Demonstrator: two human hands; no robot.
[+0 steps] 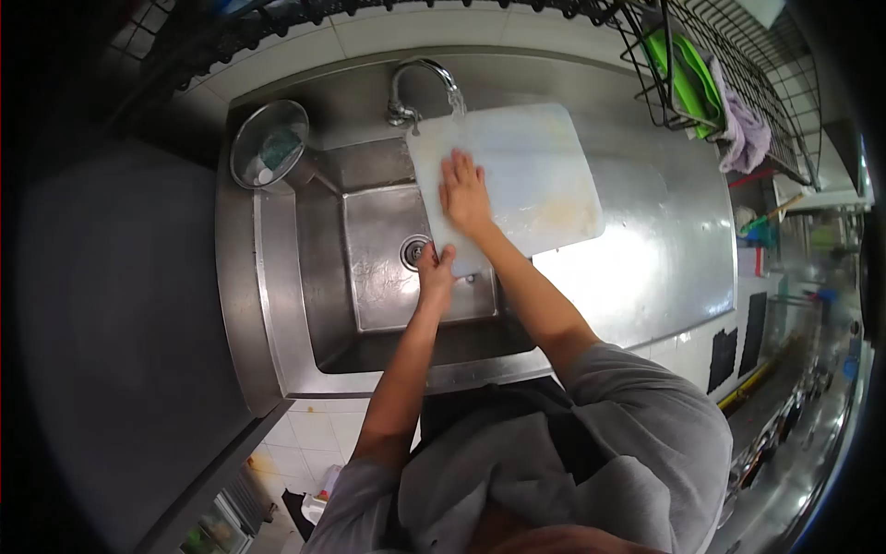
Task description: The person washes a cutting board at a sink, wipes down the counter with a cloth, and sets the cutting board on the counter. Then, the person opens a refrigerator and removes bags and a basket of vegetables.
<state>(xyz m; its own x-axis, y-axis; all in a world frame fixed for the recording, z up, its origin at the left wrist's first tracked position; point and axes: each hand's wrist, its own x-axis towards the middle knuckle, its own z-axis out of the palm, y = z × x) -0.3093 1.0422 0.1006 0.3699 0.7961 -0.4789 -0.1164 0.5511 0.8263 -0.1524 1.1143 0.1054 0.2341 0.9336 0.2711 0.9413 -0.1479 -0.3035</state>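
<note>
A white cutting board (526, 157) with yellowish stains lies tilted over the right part of the steel sink (378, 268) and the counter beside it. Water runs from the curved chrome faucet (426, 66) onto its upper edge. My left hand (436, 268) grips the board's lower left corner, thumb on top. Flat on the wet surface, near the board's left side, rests my right hand (465, 194) with its fingers stretched out. The drain (416, 252) shows just left of my left hand.
A round metal container (269, 145) with a green scouring pad stands at the sink's upper left. The steel counter (664, 249) extends right. Above it on the right hangs a black wire rack (775, 102) with green items and a purplish cloth (741, 125).
</note>
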